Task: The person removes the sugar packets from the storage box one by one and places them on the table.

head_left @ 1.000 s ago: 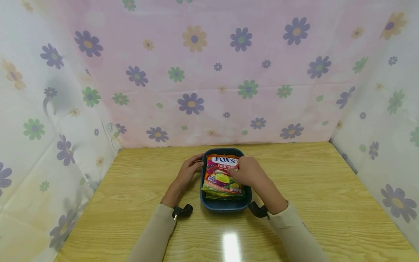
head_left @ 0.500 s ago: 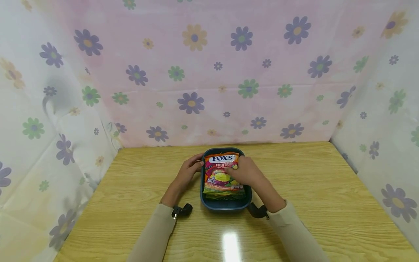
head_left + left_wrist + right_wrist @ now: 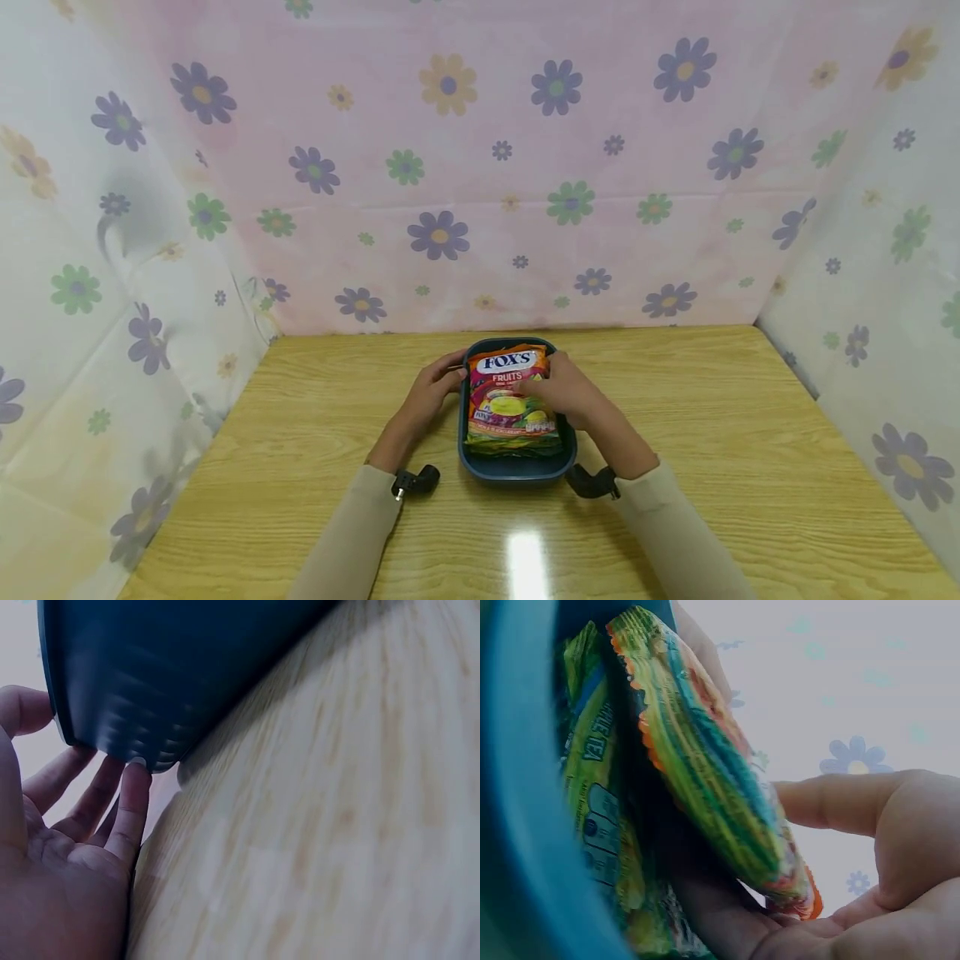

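Note:
A dark blue rectangular tub (image 3: pixel 517 475) stands on the table with several candy bags inside. The top one, a red and orange FOX'S Fruits candy bag (image 3: pixel 507 408), leans in the tub. My right hand (image 3: pixel 573 392) pinches its right edge; the right wrist view shows the thumb on one face and fingers behind the other. Below it in that view lies a green candy bag (image 3: pixel 596 772). My left hand (image 3: pixel 429 392) rests against the tub's left side. In the left wrist view its fairly straight, spread fingers (image 3: pixel 131 802) touch the outer wall, with the thumb at the rim.
The tub sits near the back of a wooden table (image 3: pixel 712 417). A floral curtain (image 3: pixel 487 167) rises along the back and both sides. Black wrist cameras (image 3: pixel 416 480) are strapped at each sleeve.
The FOX'S candy bag has shifted slightly left and toward the tub's far end, and sits straighter. My right hand has moved a little with it. My left hand stays at the tub's side.

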The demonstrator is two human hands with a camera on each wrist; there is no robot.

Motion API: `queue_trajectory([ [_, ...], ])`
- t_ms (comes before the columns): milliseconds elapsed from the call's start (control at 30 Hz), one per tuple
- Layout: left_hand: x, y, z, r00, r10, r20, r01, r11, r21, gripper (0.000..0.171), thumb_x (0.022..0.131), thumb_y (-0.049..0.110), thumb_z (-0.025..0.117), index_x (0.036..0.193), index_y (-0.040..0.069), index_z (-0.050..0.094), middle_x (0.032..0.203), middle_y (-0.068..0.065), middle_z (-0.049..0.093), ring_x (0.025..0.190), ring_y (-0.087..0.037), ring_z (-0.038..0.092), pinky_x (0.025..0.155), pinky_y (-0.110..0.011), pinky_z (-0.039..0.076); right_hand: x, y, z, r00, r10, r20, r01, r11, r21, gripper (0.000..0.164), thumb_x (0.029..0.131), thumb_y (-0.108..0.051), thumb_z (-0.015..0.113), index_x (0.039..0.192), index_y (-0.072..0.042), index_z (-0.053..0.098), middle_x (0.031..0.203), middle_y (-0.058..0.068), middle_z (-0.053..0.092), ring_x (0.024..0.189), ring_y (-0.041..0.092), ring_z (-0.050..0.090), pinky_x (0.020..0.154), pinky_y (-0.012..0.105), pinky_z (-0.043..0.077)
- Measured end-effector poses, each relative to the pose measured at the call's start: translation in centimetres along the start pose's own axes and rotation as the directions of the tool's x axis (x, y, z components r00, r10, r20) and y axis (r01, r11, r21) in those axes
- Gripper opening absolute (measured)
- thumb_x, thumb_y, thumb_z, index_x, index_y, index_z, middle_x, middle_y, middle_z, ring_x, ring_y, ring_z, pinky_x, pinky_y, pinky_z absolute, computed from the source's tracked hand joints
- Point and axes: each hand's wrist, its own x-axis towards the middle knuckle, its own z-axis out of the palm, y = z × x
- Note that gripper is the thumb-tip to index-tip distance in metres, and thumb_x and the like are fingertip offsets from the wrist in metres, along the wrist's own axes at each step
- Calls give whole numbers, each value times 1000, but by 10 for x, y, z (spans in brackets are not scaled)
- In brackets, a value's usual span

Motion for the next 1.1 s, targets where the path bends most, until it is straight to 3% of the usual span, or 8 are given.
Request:
queue_trajectory([
  [267,0,-1,0,1000,7,-5,-7,1000,-7,45,113,19,53,156,6,53,149,-22,58,115,-16,66,98,-32,56,2,2,1,1000,1,-1,-1,998,56,61,107,-9,63,150,3,22,132,28,52,103,32,68,83,40,63],
  [833,1,-1,0,999,33,-6,-33,999,27,44,112,19,54,155,7,54,148,-20,59,113,-18,67,95,-30,58,-3,-7,-11,998,-18,-68,21,999,45,59,107,-12,61,153,7,29,135,31,52,107,37,69,84,45,64],
  [1100,-1,0,1,999,43,-8,-43,999,32,44,112,17,53,155,4,53,149,-22,58,113,-15,66,94,-28,57,-3,-10,-27,993,-27,-113,31,999,29,59,107,-18,64,152,9,38,132,28,54,102,32,71,82,41,65],
])
